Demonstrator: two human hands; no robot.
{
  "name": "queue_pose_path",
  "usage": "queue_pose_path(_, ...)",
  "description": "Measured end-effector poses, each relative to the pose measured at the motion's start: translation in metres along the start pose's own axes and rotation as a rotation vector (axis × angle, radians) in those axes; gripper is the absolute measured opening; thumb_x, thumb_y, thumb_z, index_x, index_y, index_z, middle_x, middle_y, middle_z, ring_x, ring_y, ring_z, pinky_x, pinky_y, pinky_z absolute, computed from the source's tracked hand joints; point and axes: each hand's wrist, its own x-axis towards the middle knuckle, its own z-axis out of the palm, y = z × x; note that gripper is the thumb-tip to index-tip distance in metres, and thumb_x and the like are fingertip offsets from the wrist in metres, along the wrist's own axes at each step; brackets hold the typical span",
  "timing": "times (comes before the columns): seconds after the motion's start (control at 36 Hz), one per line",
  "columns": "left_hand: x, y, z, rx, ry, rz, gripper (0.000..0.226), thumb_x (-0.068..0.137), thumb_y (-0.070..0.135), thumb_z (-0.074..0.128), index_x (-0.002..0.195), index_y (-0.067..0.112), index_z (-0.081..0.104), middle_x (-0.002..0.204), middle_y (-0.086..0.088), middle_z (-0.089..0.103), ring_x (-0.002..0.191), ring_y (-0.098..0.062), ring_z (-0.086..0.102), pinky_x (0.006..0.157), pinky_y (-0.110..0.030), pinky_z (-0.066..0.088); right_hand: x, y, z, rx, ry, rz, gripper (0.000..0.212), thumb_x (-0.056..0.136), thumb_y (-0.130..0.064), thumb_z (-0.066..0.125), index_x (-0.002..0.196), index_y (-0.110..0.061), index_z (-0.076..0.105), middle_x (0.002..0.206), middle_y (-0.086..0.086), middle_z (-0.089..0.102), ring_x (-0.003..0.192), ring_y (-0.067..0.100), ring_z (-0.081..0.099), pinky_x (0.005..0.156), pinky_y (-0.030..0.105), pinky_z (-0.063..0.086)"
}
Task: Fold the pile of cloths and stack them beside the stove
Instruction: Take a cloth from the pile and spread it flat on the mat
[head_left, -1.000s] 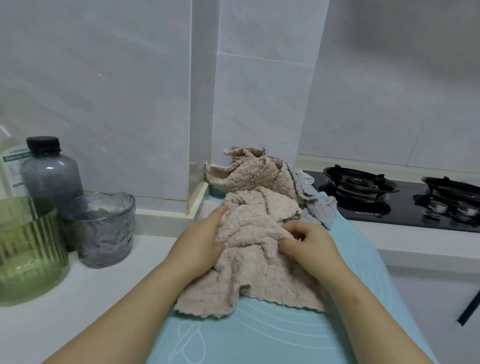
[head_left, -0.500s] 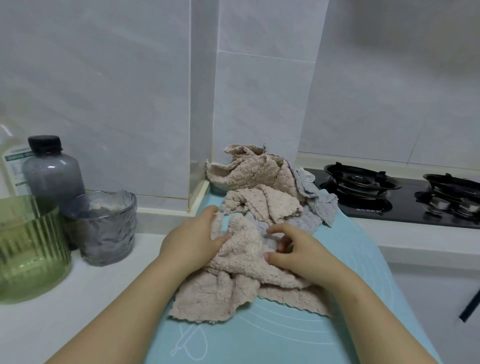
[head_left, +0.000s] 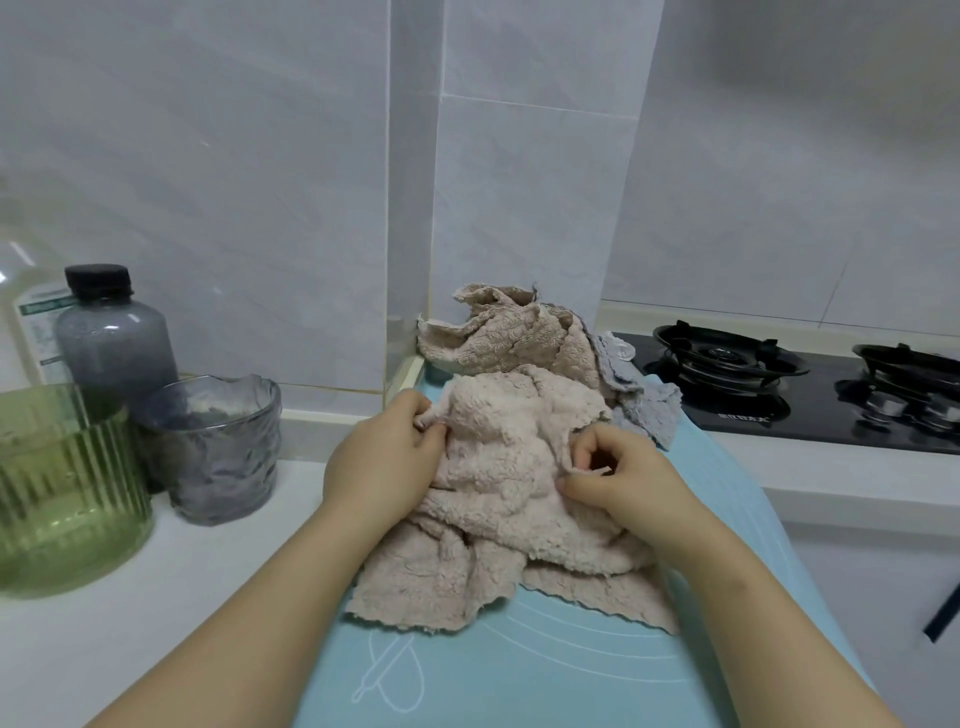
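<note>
A crumpled beige fleece cloth lies on the light blue mat in front of me. My left hand pinches its upper left edge between thumb and fingers. My right hand pinches a fold at its right side with curled fingers. Behind it, against the wall corner, sits a heap with another beige cloth and a grey cloth. The black gas stove is set in the counter to the right of the heap.
On the white counter at left stand a green ribbed glass container, a smoky glass cup and a grey bottle with a black cap. A clear labelled bottle stands behind them. Tiled walls close the back.
Both hands have lifted and shifted their hold toward the far edge of the beige cloth, bunching it upward. It now covers the grey cloth that showed between the hands.
</note>
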Motion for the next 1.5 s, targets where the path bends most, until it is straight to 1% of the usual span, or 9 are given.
queue_pose_path(0.33, 0.008, 0.002, 0.005, -0.531, 0.097, -0.114, 0.023, 0.091, 0.015, 0.051, 0.113, 0.019, 0.052, 0.078, 0.006, 0.063, 0.063, -0.012, 0.061, 0.069, -0.034, 0.050, 0.006, 0.003, -0.006, 0.000, 0.619, -0.108, 0.030, 0.086, -0.010, 0.062, 0.071, -0.027, 0.042, 0.070, -0.010, 0.049, 0.063, 0.014, 0.046, 0.061, 0.027, 0.035)
queue_pose_path(0.47, 0.004, 0.000, 0.015, -0.531, -0.311, 0.057, 0.079, 0.092, 0.023, 0.053, 0.145, 0.038, -0.003, 0.153, 0.001, 0.021, 0.125, -0.016, 0.045, 0.110, -0.042, 0.033, 0.006, 0.011, -0.009, -0.126, 0.664, 0.002, 0.020, 0.093, -0.011, 0.050, 0.109, -0.023, 0.054, 0.108, -0.003, 0.061, 0.088, 0.017, 0.054, 0.071, 0.027, 0.036)
queue_pose_path(0.61, -0.001, -0.005, 0.017, -0.039, -0.379, 0.339, 0.070, 0.090, 0.043, 0.051, 0.145, 0.041, 0.007, 0.155, 0.016, 0.006, 0.143, -0.006, 0.007, 0.117, -0.034, 0.016, 0.010, 0.019, -0.011, -0.447, 0.510, 0.181, 0.055, 0.091, -0.013, 0.050, 0.144, -0.018, 0.032, 0.156, 0.008, 0.017, 0.142, 0.025, 0.019, 0.110, 0.041, 0.023)
queue_pose_path(0.78, 0.001, -0.009, 0.022, 0.270, -0.521, 0.345, 0.047, 0.095, 0.049, 0.035, 0.140, 0.033, 0.036, 0.145, 0.013, 0.039, 0.140, -0.012, 0.022, 0.113, -0.041, 0.021, 0.006, 0.013, -0.004, -0.623, 0.447, 0.056, 0.024, 0.088, -0.017, 0.052, 0.108, -0.021, 0.065, 0.121, -0.001, 0.056, 0.120, 0.022, 0.034, 0.095, 0.033, 0.026)
queue_pose_path(1.03, -0.005, -0.002, 0.001, -0.087, -0.221, 0.342, 0.032, 0.083, 0.038, 0.064, 0.108, 0.049, 0.048, 0.094, 0.014, 0.048, 0.086, -0.002, 0.048, 0.086, -0.028, 0.039, -0.006, -0.011, 0.002, -0.762, 0.625, -0.342, 0.010, 0.078, -0.013, 0.055, 0.074, -0.015, 0.065, 0.062, -0.003, 0.055, 0.068, 0.025, 0.050, 0.065, 0.030, 0.034)
queue_pose_path(1.14, -0.018, -0.006, -0.019, -0.281, -0.377, 0.264, 0.024, 0.081, 0.022, 0.069, 0.084, 0.035, 0.049, 0.070, 0.009, 0.050, 0.059, 0.000, 0.047, 0.059, -0.015, 0.038, -0.024, -0.032, -0.004, -0.664, 0.202, -0.146, 0.010, 0.092, -0.026, 0.049, 0.084, -0.027, 0.056, 0.068, -0.010, 0.055, 0.073, 0.015, 0.052, 0.061, 0.030, 0.041)
queue_pose_path(1.28, -0.041, -0.020, -0.030, -0.114, -0.463, 0.318, 0.017, 0.078, 0.036, 0.069, 0.077, 0.029, 0.054, 0.074, 0.013, 0.058, 0.072, 0.004, 0.051, 0.065, -0.013, 0.039, -0.061, -0.021, 0.009, -0.767, 0.007, -0.128, 0.017, 0.092, -0.035, 0.046, 0.085, -0.024, 0.057, 0.076, -0.008, 0.060, 0.078, 0.014, 0.054, 0.066, 0.028, 0.042)
queue_pose_path(1.39, -0.055, -0.033, -0.032, 0.097, -0.544, 0.451, 0.061, 0.053, 0.089, 0.044, 0.092, 0.043, 0.050, 0.096, 0.028, 0.050, 0.095, 0.007, 0.044, 0.088, -0.020, 0.037, -0.072, 0.002, 0.015, -0.704, 0.064, -0.157, 0.018, 0.090, -0.038, 0.051, 0.091, -0.023, 0.061, 0.089, -0.010, 0.056, 0.090, 0.011, 0.048, 0.077, 0.025, 0.042)
queue_pose_path(1.5, -0.059, -0.034, -0.033, 0.213, -0.552, 0.492, 0.089, 0.048, 0.094, 0.029, 0.115, 0.041, 0.051, 0.111, 0.026, 0.046, 0.107, 0.004, 0.037, 0.095, -0.023, 0.030, -0.070, 0.006, 0.013, -0.623, -0.034, -0.099, 0.032, 0.073, -0.054, 0.053, 0.095, -0.032, 0.061, 0.086, -0.026, 0.046, 0.095, 0.007, 0.041, 0.088, 0.022, 0.033)
